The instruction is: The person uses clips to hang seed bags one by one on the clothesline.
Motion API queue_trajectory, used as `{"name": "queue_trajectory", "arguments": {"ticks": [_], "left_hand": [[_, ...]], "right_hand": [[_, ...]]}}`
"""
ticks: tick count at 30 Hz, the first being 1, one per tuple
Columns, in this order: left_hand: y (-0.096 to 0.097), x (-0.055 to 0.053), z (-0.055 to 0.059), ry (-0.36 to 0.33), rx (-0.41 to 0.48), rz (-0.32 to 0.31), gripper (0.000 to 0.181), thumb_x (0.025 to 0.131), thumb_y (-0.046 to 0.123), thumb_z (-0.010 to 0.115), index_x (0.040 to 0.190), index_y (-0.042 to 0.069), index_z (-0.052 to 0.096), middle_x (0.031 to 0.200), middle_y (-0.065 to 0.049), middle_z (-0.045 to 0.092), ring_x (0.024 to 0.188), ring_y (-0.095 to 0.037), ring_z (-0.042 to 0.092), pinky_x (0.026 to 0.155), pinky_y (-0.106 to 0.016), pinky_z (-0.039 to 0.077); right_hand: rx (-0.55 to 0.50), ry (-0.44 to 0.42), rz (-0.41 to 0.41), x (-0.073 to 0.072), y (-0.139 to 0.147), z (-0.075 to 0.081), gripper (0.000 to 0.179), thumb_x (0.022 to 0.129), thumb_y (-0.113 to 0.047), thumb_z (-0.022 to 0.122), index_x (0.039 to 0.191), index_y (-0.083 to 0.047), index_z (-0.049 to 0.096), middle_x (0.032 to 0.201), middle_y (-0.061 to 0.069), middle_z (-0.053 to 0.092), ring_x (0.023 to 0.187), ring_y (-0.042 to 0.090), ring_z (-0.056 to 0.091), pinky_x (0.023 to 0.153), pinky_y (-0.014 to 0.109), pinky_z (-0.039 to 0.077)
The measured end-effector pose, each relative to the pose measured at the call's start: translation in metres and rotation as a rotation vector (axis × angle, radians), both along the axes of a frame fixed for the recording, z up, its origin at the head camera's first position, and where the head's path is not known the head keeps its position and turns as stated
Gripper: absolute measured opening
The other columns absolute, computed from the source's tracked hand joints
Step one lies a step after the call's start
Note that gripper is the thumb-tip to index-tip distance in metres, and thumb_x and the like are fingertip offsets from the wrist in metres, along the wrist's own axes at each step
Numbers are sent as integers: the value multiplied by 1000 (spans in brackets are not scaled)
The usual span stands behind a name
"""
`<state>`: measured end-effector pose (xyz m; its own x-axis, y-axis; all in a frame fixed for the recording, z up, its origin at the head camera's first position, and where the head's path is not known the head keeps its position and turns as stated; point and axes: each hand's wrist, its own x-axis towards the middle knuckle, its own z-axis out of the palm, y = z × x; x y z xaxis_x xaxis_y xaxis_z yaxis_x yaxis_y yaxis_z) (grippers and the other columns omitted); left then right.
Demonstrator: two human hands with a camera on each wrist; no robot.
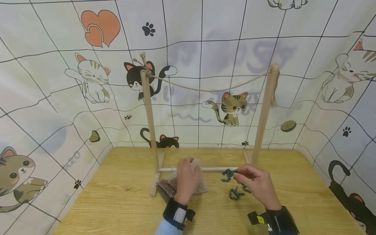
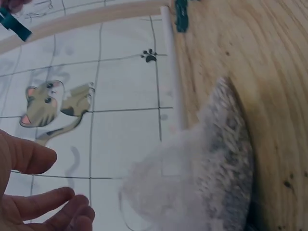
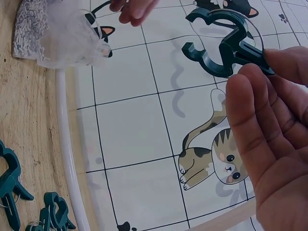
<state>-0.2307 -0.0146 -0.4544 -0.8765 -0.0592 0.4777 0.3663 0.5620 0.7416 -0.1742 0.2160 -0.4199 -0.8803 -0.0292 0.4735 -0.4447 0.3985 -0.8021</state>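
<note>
My right hand (image 1: pixel 258 184) pinches a green plastic clip (image 3: pixel 228 45) between thumb and fingers, lifted above the table. In the right wrist view the clip's curved prongs stand apart, and a thin wire lies along it. My left hand (image 1: pixel 188 179) is over a sheer pouch (image 2: pixel 226 159) filled with small pale and grey grains. Its fingers are loosely bent, and the left wrist view shows them apart from the pouch and holding nothing. A darker pouch (image 1: pixel 165 188) lies at the left, partly hidden. More green clips (image 1: pixel 235 194) lie on the table below my right hand.
A wooden frame stands behind, with a left post (image 1: pixel 150 120), a right post (image 1: pixel 265 114) and a white bottom bar (image 1: pixel 215 169). A sagging cord (image 1: pixel 202 90) joins the post tops. Cat-print sheeting (image 1: pixel 188 114) encloses the wooden table (image 1: pixel 117 202).
</note>
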Motion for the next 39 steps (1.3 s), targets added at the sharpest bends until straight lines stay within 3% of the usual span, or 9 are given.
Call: {"name": "queue_trajectory", "arguments": {"ticks": [5, 12, 17, 21, 24, 30, 35, 39], "left_hand": [[-5, -11, -10, -5, -83, 49, 37, 85, 15, 58, 119, 0, 55, 115, -18, 55, 108, -35, 50, 83, -46, 45], [-8, -17, -17, -82, -75, -33, 45, 85, 14, 58, 125, -6, 52, 123, -24, 56, 116, -41, 50, 94, -51, 41], [-8, -19, -18, -71, -119, -40, 45, 85, 15, 59, 126, -2, 53, 118, -19, 61, 111, -38, 54, 92, -51, 41], [-6, -21, -21, -59, -171, -14, 45, 84, 18, 60, 126, 4, 55, 106, -10, 64, 105, -33, 55, 90, -52, 33], [-3, -20, -22, -73, -157, -9, 44, 83, 18, 62, 125, 6, 56, 100, -6, 64, 98, -27, 57, 87, -48, 34], [-5, -16, -20, -74, -76, -64, 16, 85, 19, 63, 96, 9, 66, 91, -6, 65, 81, -16, 60, 71, -32, 50], [-9, -10, -8, -67, -99, -159, 12, 85, 23, 65, 82, 11, 67, 80, -2, 66, 72, -11, 59, 67, -28, 49], [-11, -3, 5, -72, -106, -220, 13, 83, 21, 67, 75, 12, 63, 70, 1, 61, 59, -7, 49, 58, -25, 43]], "right_hand": [[8, 2, 2, 0, 1, 1, 8, 84, -24, 67, 89, -18, 66, 77, 2, 66, 66, 14, 61, 57, 33, 51], [32, 42, 15, 1, 4, 4, 4, 84, -22, 66, 87, -20, 65, 72, -1, 63, 63, 14, 59, 53, 32, 48], [37, 41, 2, 3, 4, 6, 4, 84, -22, 66, 87, -20, 66, 71, -2, 63, 61, 14, 58, 53, 30, 47], [35, 41, -9, 3, 5, 6, 4, 83, -23, 67, 86, -20, 66, 71, -3, 63, 61, 12, 58, 54, 30, 48], [40, 56, -1, 4, 6, 6, 5, 84, -23, 66, 87, -19, 67, 71, -3, 63, 61, 12, 59, 54, 30, 49], [43, 77, -10, 6, 9, 8, 5, 83, -22, 67, 87, -18, 67, 72, -1, 65, 62, 13, 61, 55, 29, 50], [81, 157, -32, 5, 13, 10, 7, 84, -18, 66, 91, -17, 68, 76, -5, 66, 64, 12, 62, 56, 25, 50], [126, 233, -51, 6, 15, 11, 11, 84, -13, 65, 93, -16, 70, 78, -6, 66, 68, 7, 61, 59, 22, 49]]}}
